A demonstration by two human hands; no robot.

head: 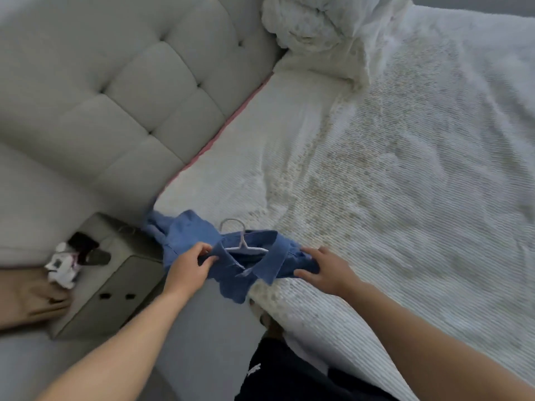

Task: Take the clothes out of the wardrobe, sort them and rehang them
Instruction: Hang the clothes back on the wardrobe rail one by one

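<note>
A blue collared shirt (188, 235) lies bunched at the near left corner of the bed (376, 169), partly hanging over the edge. A white plastic hanger (244, 246) sits inside its collar, hook pointing up the bed. My left hand (191, 267) pinches the shirt's left collar side between thumb and fingers. My right hand (324, 267) rests on the shirt's right shoulder with fingers spread and fairly straight, thumb under the cloth's edge.
A grey tufted headboard (115, 82) runs along the left. White pillows (318, 21) are piled at the bed's far end. A grey bedside unit (115, 285) at lower left carries small dark and white items (75, 259). My dark trousers (289, 371) show at the bottom.
</note>
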